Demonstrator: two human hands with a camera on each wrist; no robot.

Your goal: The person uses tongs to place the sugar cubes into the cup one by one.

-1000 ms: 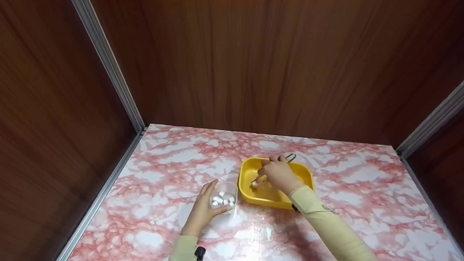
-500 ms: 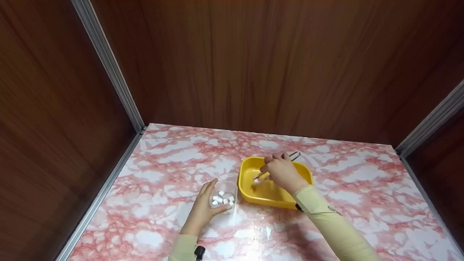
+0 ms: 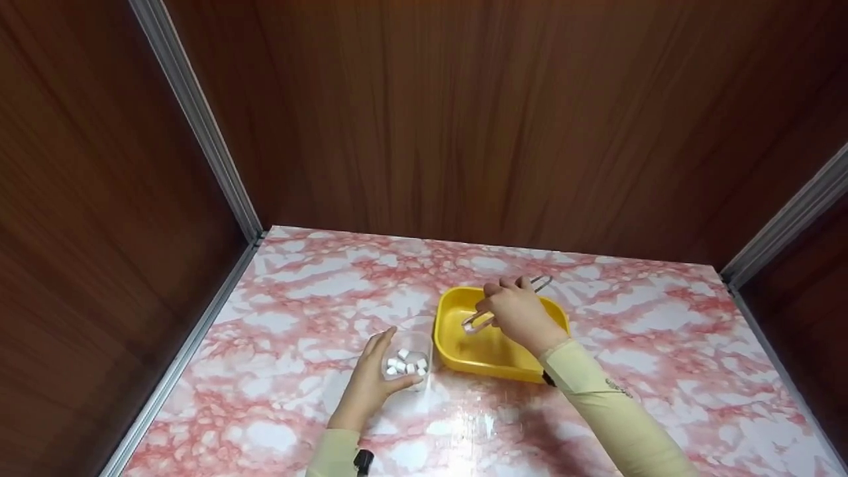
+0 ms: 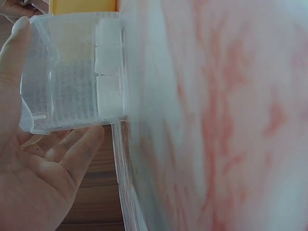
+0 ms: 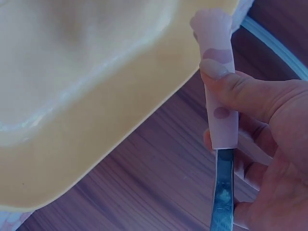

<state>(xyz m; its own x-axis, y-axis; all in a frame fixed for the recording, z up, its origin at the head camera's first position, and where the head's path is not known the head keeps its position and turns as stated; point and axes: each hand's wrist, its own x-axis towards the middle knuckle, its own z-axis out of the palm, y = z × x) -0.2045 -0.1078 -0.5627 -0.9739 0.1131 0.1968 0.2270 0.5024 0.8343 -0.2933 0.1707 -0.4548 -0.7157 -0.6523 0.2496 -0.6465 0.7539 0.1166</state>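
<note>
My left hand (image 3: pixel 371 381) holds a clear plastic container (image 4: pixel 72 72), fingers along its far side and thumb across the near side. Several small white cubes (image 3: pixel 405 366) lie on its bottom. Over a yellow tray (image 3: pixel 490 370) my right hand (image 3: pixel 527 318) grips small tongs (image 5: pixel 221 110). Their pink, paw-shaped tip has darker spots, and a bare metal strip runs back to a bend behind the knuckles. The thumb presses on the pink part in the right wrist view. In the head view the tips point down-left into the tray; whether they hold a cube I cannot tell.
The container stands close to the tray's left side on a red-and-white marbled table (image 3: pixel 278 371). Brown wood-grain panels (image 3: pixel 411 132) rise behind and at both sides, with grey metal strips (image 3: pixel 199 119) at the corners.
My right hand has shifted slightly right and away from me, drawing the tongs' tips back from the tray's left part. The left hand and container stay in place.
</note>
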